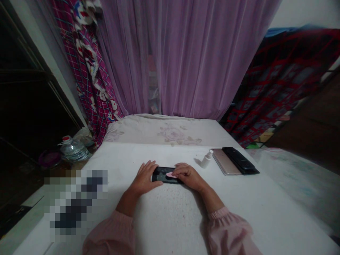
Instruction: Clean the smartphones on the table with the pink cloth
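Observation:
A black smartphone (160, 176) lies flat on the white table, its screen up and marked with pale smudges or wet spots. My left hand (145, 179) steadies its left end, thumb along the near edge and fingers at the far edge. Pinched in the fingers of my right hand (188, 176) is a small pink cloth (170, 174), pressed on the screen's right half. My right hand covers the phone's right end. Beyond it, to the right, stands a small white spray bottle (206, 159).
Right of the bottle lie a rose-gold tablet or large phone (225, 162) and a black case (240, 161), partly overlapping. Flowered cloth covers the far end of the table (170, 219). Purple curtains (196, 60) hang behind. A large water jug (73, 148) stands off the left side.

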The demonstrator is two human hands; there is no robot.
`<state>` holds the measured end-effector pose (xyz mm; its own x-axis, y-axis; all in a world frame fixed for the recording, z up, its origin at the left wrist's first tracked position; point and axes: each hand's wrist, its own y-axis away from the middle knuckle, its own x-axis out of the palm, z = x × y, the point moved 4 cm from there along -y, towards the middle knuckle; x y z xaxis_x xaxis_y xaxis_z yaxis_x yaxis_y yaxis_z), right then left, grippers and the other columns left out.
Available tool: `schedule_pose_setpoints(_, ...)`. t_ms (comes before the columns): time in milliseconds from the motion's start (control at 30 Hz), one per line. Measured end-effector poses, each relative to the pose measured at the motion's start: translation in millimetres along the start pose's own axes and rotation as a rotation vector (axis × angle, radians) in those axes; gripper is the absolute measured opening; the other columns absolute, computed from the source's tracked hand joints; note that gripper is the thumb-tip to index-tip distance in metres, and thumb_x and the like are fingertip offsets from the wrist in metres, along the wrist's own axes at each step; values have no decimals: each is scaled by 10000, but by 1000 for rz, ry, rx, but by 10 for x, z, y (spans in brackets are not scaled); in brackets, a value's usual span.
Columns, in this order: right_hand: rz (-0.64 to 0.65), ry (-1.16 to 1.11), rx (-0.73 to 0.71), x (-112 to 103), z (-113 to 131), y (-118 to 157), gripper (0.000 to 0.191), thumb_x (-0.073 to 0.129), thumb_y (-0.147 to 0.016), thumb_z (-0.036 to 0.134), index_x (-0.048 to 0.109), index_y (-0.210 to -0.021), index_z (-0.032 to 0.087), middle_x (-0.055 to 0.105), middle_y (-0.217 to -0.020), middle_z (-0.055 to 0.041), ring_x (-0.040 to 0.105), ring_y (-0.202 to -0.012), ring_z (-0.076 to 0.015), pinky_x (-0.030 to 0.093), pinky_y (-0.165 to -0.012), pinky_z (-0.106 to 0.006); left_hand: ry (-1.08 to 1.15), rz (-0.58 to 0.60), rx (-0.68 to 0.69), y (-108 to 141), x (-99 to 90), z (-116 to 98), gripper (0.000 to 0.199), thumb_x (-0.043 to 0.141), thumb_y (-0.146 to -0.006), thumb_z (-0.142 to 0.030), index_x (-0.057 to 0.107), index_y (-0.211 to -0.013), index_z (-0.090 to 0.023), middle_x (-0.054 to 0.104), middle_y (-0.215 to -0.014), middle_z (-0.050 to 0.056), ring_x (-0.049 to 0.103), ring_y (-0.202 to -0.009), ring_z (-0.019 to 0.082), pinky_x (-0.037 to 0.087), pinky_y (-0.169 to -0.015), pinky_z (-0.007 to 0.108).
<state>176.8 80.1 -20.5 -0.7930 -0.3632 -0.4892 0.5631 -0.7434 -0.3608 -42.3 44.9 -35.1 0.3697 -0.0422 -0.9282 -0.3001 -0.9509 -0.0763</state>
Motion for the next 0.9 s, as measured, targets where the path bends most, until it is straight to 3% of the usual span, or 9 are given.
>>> schedule_pose_setpoints(67,8,-36,5,39,5,-13,196,591,-798,178,753,-812,286,734,-809,-5,662,-814,-156,444,-970,-366,-4,13,-7,1,-12,-23,744,618,-751,-620,438,-1360,-234,372,-1501,112,248,-1415,303,175,-1147,523)
schedule_pose_setpoints(167,-108,-22,123,86,-82,-46,222,556,-791,173,752,-857,255,726,-885,-37,661,-848,-167,512,-832,-320,-11,48,-23,5,-32,-67,752,638,-744,-604,435,-1366,-232,353,-1511,108,222,-1422,304,160,-1151,529)
schedule_pose_setpoints(333,-266,87,221,135,-176,-99,263,540,-772,137,754,-860,264,718,-894,-36,655,-878,-182,505,-840,-339,-23,56,-41,15,-59,-122,742,648,-743,-583,442,-1356,-219,349,-1513,109,214,-1425,302,144,-1157,533)
schedule_pose_setpoints(433,-205,45,194,117,-151,-91,239,552,-786,164,755,-869,260,715,-888,-39,656,-859,-177,512,-812,-321,-31,43,-44,19,-64,-141,736,641,-748,-585,449,-1344,-199,360,-1506,116,220,-1424,299,144,-1159,526)
schedule_pose_setpoints(600,76,-105,53,70,-18,-19,154,612,-813,268,762,-835,249,725,-827,-30,648,-865,-163,498,-850,-305,-29,48,-54,19,-66,-155,738,641,-748,-582,448,-1339,-185,362,-1505,120,224,-1424,297,134,-1164,514)
schedule_pose_setpoints(667,84,-101,41,62,-1,-8,148,618,-815,278,763,-829,253,729,-819,-28,646,-875,-164,493,-863,-309,-25,51,-55,18,-64,-152,739,639,-749,-585,445,-1342,-190,358,-1507,117,216,-1426,297,127,-1166,510)
schedule_pose_setpoints(900,-256,56,158,206,-132,-93,258,549,-767,130,754,-854,261,723,-880,-34,665,-841,-175,524,-805,-327,-17,38,-43,24,-50,-140,736,632,-753,-591,438,-1351,-210,355,-1511,106,213,-1427,296,127,-1165,510)
